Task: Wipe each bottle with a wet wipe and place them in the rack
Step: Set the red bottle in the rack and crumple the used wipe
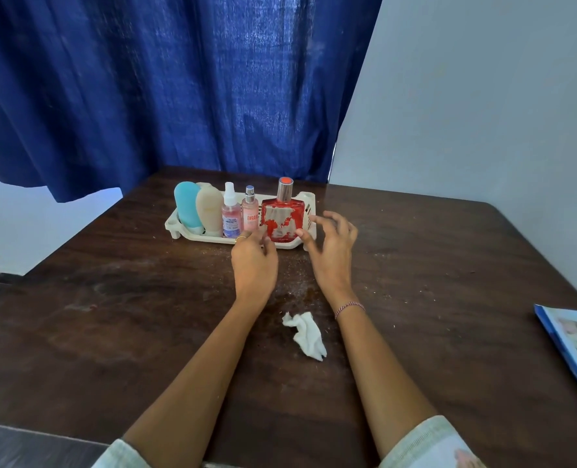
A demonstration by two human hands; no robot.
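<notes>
Both hands are up at the rack and neither grip has hold of anything. The left hand (254,261) hovers with its fingers loosely curled, fingertips just in front of the red bottle (283,220), a ring on one finger; whether it touches the glass, I cannot tell. The right hand (331,246) is spread wide, fingers splayed and empty, just beside the red bottle's right edge, a thread bracelet at the wrist.

The red bottle stands upright at the right end of the cream rack (179,228), silver neck and red cap on top. To its left, in a row, all upright in the rack: a small pink spray bottle (250,214), a clear spray bottle (231,216), a beige tube (209,211) and a blue tube (187,206).

Nearer the person, between the two forearms, the crumpled white wipe (305,334) lies on the dark bench (111,332). A blue-edged booklet (574,346) sits at the bench's right edge.
</notes>
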